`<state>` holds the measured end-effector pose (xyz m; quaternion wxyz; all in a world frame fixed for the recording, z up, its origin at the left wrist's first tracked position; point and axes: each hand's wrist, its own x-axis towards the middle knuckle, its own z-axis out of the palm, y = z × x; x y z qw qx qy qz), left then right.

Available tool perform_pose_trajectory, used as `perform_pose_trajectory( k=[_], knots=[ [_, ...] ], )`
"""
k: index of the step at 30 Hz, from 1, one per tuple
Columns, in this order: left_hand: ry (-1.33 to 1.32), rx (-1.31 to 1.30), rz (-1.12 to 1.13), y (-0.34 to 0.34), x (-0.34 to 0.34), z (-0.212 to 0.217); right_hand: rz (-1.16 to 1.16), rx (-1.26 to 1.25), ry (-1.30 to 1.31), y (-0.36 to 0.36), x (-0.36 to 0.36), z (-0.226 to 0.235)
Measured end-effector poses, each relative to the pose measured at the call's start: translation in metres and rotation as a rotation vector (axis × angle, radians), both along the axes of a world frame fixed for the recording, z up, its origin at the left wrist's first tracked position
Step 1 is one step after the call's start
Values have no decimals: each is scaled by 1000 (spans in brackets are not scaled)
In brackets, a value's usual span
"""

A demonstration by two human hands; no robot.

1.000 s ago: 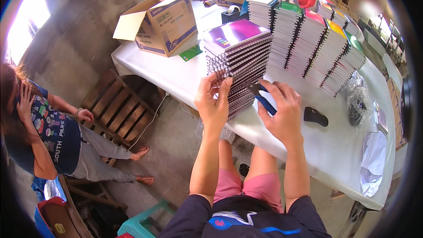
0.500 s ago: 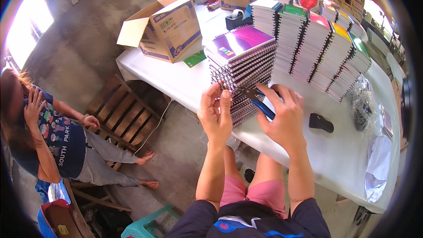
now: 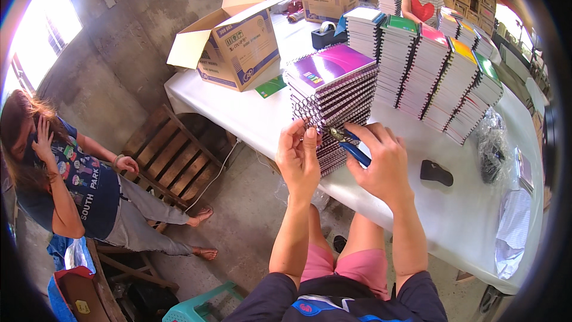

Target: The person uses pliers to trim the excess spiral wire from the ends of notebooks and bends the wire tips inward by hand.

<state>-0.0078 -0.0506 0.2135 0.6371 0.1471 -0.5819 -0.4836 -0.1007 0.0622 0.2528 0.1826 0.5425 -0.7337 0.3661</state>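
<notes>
A tall stack of purple-covered spiral notebooks (image 3: 333,67) stands at the table's near edge, its dark wire coils facing me. My left hand (image 3: 301,161) has thumb and fingers pinched around a coil end at the stack's near corner; the fingertips partly cover it. In my right hand (image 3: 384,158) are blue-handled cutting pliers (image 3: 357,152). Their metal jaws point left, right beside my left fingertips and the coils. Whether the jaws touch the wire I cannot tell.
More spiral notebook stacks (image 3: 417,71) line the table behind. Open cartons (image 3: 238,48), a tape dispenser (image 3: 328,36), a green sheet (image 3: 271,86), a black object (image 3: 436,173) and clear plastic wrap (image 3: 493,149) lie around. One person (image 3: 77,173) is at left, another (image 3: 422,0) behind the stacks.
The pliers' jaws have turned and come closer to my left fingertips at the coils. The whole view has shifted slightly. The far person now leans over the notebook stacks.
</notes>
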Motion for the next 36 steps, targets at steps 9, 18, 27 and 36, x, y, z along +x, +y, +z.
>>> perform_pose_trajectory(
  k=[9,18,27,36],
  knots=[
    [-133,-37,127,4,16,-9,89,46,-50,2,10,2],
    [47,-35,75,20,-3,0,104,66,-43,11,-9,-8],
    [96,24,51,9,-12,2,115,55,-35,1,-16,-9],
    [102,65,25,9,-13,0,71,86,-24,2,-14,-9]
  ],
)
